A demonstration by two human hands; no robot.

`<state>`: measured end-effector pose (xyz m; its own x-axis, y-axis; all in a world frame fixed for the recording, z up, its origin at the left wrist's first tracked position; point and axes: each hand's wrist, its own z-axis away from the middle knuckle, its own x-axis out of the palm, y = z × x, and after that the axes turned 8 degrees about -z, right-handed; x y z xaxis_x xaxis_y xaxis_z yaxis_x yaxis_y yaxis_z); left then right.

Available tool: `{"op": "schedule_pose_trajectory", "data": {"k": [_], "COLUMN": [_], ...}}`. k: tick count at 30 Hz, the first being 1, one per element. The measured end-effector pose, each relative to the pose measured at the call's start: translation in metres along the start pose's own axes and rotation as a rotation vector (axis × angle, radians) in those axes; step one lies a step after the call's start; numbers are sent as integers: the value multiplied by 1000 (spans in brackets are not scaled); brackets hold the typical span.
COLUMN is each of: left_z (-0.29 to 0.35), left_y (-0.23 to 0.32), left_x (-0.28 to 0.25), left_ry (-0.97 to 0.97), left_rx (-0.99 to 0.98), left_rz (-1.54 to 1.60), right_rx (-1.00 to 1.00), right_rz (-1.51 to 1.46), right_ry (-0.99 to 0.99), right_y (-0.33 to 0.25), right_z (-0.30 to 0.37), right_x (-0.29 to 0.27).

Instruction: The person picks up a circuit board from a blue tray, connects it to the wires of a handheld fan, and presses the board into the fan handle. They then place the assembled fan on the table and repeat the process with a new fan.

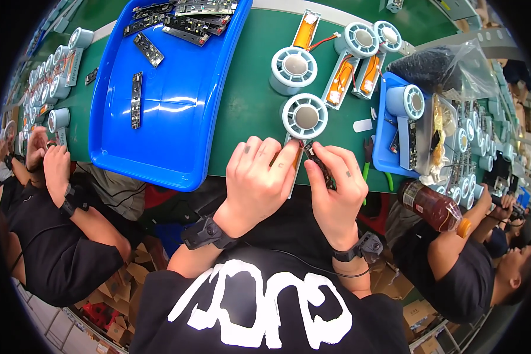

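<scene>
A light-blue round fan head (305, 117) with a grey hub lies at the table's near edge, its narrow handle pointing toward me. My left hand (258, 180) is closed on that handle, thumb and forefinger close to the thin wires below the head. Between the thumb and fingers of my right hand (339, 192) is a narrow black circuit board (321, 167). The board's upper end is beside the wires and my left fingertips; whether they touch is hard to tell. My fingers hide most of the handle.
To the left stands a blue tray (177, 138) with several circuit boards. More fans (293, 69) with orange batteries lie ahead. Right are a smaller blue bin (385, 150), green-handled pliers (367, 168) and a brown bottle (430, 205). Co-workers sit on both sides.
</scene>
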<state>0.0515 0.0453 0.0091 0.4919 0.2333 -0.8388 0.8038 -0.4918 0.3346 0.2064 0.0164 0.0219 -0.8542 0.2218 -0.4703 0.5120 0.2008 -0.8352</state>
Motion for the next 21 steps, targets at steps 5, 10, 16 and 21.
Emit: {"op": "schedule_pose_trajectory", "data": {"k": [5,10,16,21], "left_z": [-7,9,15,17], "left_y": [1,2,-7,-5], "left_x": [-4,10,4,5], "left_ry": [-16,49,65,22], "left_rx": [62,-200,-337,-406], "left_rz": [-125,371,651,836], "right_rx": [79,345,238,169], "right_rz": [21,-267,-52,132], "right_ry": [-5,100,99,117], "right_y": [-14,-19,-25,-29], "right_z": [-4,2,-2,2], "right_x": [3,17,23,29]}}
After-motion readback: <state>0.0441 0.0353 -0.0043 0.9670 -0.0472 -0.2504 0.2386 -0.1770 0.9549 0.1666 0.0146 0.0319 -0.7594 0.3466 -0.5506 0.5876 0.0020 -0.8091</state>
